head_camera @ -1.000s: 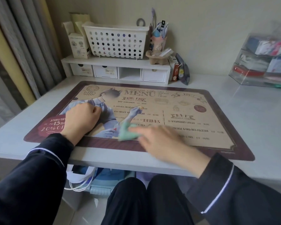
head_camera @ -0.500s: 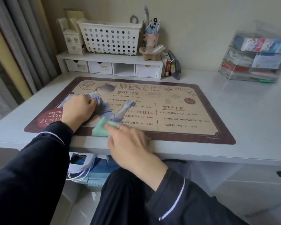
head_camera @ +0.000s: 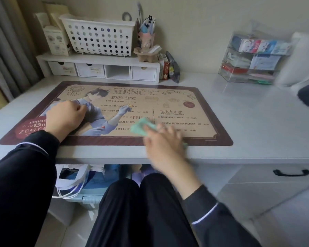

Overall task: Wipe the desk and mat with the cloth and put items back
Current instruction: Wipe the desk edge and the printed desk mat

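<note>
Right hand [head_camera: 161, 139], fingers flat but blurred, presses the green cloth [head_camera: 141, 128] onto the mat [head_camera: 194, 104] near the desk's [head_camera: 257, 122] front edge. Left hand [head_camera: 64, 118] rests curled on the mat. Back-edge cup [head_camera: 146, 39] holds pens.

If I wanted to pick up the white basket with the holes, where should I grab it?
Probably by its flared top rim, coming from above at the front. The white basket sits upright on the drawer shelf, with a cardboard box crowding its left side and a pen cup close on its right.
</note>
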Tool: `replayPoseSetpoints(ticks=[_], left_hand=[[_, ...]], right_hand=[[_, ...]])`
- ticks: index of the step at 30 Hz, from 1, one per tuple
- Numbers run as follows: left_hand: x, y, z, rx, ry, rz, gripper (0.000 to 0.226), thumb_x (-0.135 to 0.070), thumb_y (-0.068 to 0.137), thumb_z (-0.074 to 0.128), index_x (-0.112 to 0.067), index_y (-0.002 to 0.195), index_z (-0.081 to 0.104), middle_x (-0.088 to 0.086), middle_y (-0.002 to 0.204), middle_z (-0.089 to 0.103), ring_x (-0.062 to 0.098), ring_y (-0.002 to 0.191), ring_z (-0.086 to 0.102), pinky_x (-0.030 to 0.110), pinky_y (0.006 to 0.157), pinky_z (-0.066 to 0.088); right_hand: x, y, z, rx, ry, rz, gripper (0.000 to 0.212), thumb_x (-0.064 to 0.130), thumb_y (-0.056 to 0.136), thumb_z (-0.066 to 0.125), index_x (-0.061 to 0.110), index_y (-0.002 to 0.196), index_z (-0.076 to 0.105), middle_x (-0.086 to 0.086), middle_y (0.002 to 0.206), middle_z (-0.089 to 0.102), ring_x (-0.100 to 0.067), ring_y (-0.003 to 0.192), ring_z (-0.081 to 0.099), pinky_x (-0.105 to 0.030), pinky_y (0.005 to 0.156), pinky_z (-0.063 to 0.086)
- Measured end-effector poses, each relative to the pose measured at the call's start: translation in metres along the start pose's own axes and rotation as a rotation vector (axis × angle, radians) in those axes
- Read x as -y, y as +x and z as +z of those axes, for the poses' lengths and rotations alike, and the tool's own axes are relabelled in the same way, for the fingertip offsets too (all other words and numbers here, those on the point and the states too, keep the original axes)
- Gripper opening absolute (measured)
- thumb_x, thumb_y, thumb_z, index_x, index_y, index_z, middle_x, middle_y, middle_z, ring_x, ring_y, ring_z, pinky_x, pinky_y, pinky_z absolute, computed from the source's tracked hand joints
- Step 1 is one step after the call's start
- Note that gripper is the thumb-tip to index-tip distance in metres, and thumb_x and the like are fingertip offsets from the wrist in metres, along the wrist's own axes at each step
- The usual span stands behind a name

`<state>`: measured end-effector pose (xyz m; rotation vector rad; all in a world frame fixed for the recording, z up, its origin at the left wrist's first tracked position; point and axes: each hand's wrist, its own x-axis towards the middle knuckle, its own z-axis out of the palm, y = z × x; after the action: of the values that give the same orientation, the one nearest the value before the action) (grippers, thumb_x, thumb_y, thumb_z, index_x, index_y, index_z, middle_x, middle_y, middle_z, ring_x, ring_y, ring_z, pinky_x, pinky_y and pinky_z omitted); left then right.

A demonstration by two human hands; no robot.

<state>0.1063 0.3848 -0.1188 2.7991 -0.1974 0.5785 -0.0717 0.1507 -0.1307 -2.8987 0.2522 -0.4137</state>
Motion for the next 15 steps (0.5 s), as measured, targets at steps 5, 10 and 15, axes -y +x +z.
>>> replayPoseSetpoints(ticks=[5,10,15], left_hand=[[-0.001,-0.002,-0.001,-0.038,-0.017,-0.019,0.041,-0.035,0.092,0.044,-0.002,0.081,0.064,0.026,0.084,0.062,0.036,0.074,0.056,0.035,0.065,0.041],[-0.003,-0.003,-0.004,-0.006,-0.031,-0.038,0.040,-0.035,0.091,0.043,-0.004,0.080,0.065,0.025,0.085,0.063,0.030,0.069,0.049,0.034,0.065,0.041],[-0.008,-0.005,-0.007,0.014,0.011,-0.052,0.042,-0.036,0.092,0.041,-0.004,0.087,0.066,0.024,0.087,0.064,0.031,0.071,0.050,0.033,0.065,0.039]], right_hand=[[0.073,-0.035,0.015,-0.095,0.045,-0.250,0.048,0.027,0.091,0.054,0.027,0.137,0.045,-0.006,0.128,0.052,-0.027,0.104,0.042,-0.042,0.081,0.032],[-0.009,-0.032,0.001,-0.190,-0.071,0.041,0.043,0.029,0.094,0.042,0.034,0.136,0.046,-0.002,0.134,0.051,-0.027,0.116,0.042,-0.042,0.087,0.032],[-0.044,-0.020,-0.016,-0.176,-0.153,0.553,0.040,0.028,0.090,0.040,0.022,0.129,0.052,-0.007,0.127,0.055,-0.029,0.111,0.044,-0.041,0.086,0.032]])
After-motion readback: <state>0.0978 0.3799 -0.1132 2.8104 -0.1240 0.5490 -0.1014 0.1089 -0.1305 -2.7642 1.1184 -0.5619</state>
